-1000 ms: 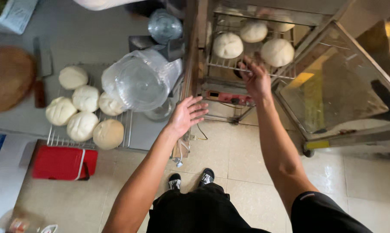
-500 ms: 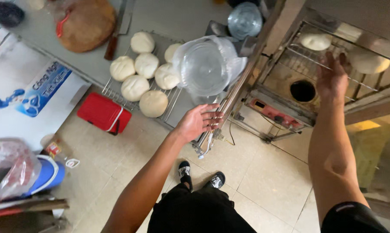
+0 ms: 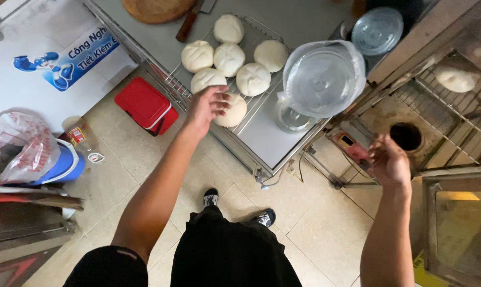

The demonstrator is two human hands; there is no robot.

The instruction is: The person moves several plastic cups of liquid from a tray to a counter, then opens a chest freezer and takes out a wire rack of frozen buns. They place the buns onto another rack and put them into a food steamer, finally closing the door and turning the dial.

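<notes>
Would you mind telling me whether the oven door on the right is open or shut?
Open. The glass door is swung down and outward, leaving the wire rack inside exposed with a dough bun on it; the right hand is just in front.

Small bakery kitchen: steel worktable [image 3: 304, 21] at 12 o'clock with dough balls [image 3: 229, 58] on a wire rack [image 3: 251, 114], oven [image 3: 437, 122] at 2 o'clock.

My left hand [image 3: 206, 106] hovers at pale cream dough balls [image 3: 231, 111] on a silver wire rack [image 3: 256, 106]; red box [image 3: 146, 104] below.
</notes>
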